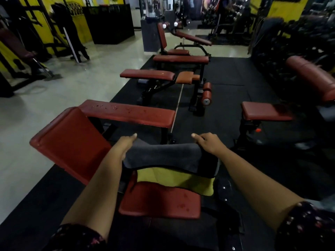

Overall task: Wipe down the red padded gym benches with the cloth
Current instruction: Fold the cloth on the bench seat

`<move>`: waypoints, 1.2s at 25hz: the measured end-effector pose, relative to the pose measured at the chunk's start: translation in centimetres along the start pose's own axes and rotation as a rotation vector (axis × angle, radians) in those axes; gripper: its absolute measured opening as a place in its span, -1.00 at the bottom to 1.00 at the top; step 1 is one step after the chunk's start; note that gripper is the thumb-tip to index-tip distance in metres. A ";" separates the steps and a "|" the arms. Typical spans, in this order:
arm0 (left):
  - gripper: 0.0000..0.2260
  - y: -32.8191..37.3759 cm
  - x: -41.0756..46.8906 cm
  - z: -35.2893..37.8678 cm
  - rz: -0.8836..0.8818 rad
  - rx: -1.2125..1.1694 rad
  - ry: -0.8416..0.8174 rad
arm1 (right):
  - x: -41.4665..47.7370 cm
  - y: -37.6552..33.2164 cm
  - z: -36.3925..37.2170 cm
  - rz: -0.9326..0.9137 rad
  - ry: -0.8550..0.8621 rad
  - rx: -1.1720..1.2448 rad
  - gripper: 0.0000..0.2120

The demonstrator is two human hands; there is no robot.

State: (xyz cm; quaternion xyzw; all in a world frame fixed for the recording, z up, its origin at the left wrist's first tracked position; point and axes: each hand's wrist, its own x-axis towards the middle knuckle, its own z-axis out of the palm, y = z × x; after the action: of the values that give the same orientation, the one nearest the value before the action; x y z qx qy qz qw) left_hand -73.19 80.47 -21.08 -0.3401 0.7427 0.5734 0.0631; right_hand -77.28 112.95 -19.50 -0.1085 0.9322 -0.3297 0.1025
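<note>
A grey cloth [163,155] with a yellow underside [174,180] hangs stretched between my hands above a small red seat pad [161,203]. My left hand [127,144] grips its left edge and my right hand [208,143] grips its right edge, index fingers pointing forward. A tilted red back pad [72,142] stands just left of the cloth. Behind it a long red bench [130,113] carries droplets on its top.
More red benches [147,74] [181,59] line up ahead on the black rubber mat [226,98]. Another red bench [264,112] and a red roller pad [311,77] are at the right. Pale tiled floor [45,102] and black machines lie left.
</note>
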 end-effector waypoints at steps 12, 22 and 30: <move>-0.79 7.1 -6.9 4.1 0.454 -0.638 -0.044 | -0.8 5.1 2.9 0.513 -0.564 -0.097 -0.58; -0.68 4.7 -7.1 0.7 0.340 -0.589 0.233 | -1.2 4.1 2.7 0.704 -0.465 0.080 -0.72; -0.71 -0.6 -5.3 -4.8 0.330 -0.434 0.484 | -0.9 -1.1 -1.3 0.556 -0.100 0.704 -0.70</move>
State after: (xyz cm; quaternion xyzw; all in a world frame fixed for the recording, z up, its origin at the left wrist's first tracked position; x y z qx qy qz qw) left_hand -67.37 78.40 -17.34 -0.3471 0.6420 0.6230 -0.2815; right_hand -76.63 113.09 -17.71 0.1716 0.7510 -0.5810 0.2627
